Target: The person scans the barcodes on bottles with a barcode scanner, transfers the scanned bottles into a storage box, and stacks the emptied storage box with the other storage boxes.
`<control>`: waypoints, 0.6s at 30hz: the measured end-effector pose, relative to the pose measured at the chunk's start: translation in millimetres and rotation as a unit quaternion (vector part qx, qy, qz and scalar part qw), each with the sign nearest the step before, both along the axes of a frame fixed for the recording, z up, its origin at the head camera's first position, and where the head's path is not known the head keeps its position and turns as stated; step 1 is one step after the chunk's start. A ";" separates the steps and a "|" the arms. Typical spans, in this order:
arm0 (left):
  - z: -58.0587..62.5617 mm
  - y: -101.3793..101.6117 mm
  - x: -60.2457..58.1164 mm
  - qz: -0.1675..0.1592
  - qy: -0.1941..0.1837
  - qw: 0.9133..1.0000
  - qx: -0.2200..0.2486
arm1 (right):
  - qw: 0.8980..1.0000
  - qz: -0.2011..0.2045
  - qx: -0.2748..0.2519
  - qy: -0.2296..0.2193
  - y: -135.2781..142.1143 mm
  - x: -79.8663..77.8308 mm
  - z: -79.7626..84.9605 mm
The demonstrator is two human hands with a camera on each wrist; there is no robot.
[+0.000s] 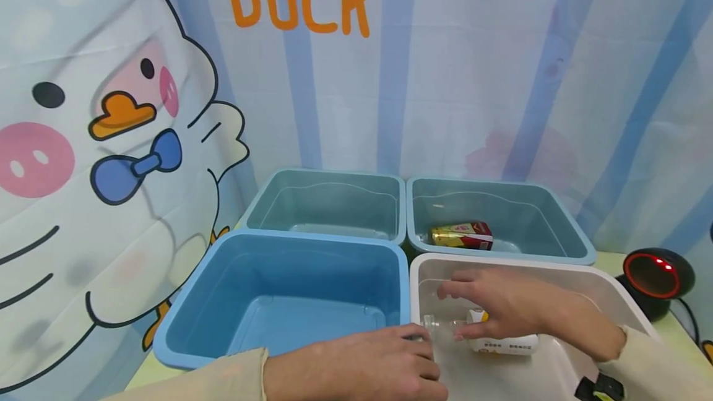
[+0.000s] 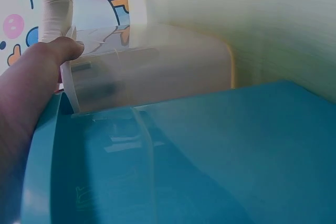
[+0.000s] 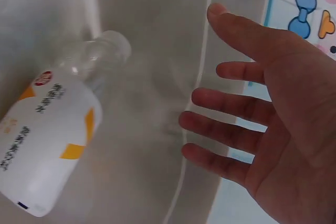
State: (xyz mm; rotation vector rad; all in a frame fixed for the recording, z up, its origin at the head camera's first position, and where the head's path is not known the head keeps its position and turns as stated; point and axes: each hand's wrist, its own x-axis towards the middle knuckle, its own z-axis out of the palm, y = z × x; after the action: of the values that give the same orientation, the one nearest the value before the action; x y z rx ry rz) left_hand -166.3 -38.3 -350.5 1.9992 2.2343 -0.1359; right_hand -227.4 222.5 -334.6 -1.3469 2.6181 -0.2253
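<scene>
A clear bottle with a white and orange label (image 3: 47, 140) lies on its side in the white bin (image 1: 557, 272), neck toward the left. My right hand (image 1: 501, 302) hovers over it with fingers spread and holds nothing. In the right wrist view, a gap shows between the right fingers (image 3: 228, 135) and the bottle. My left hand (image 1: 379, 361) rests at the rims where the blue bin (image 1: 328, 241) meets the white one. Its thumb (image 2: 68, 49) lies by the white bin's edge in the left wrist view, while the other fingers are hidden there.
Behind stand two grey-green bins, a left one (image 1: 334, 203) and a right one (image 1: 501, 194). A red and gold drink can (image 1: 462, 236) lies in the right one. Beside the white bin is a black device (image 1: 657, 274) with a lit red ring. A duck-print curtain (image 1: 445, 79) hangs behind.
</scene>
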 end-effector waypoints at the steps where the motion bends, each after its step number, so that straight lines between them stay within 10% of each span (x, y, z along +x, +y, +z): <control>1: 0.0 -0.2 -0.2 0.001 -0.002 1.000 0.000 | 1.000 -0.005 0.012 -0.008 0.9 -1.0 -3.1; 18: -1.4 0.0 -1.3 0.007 -0.011 1.000 -0.001 | 0.995 -0.048 0.080 -0.046 5.7 -11.4 -47.8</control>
State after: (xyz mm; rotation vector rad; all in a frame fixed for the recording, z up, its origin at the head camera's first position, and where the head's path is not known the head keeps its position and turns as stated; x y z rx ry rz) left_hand -167.6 -38.4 -351.9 1.9739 2.2329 -0.1143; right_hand -238.8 228.2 -382.4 -1.1327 2.5659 -0.0865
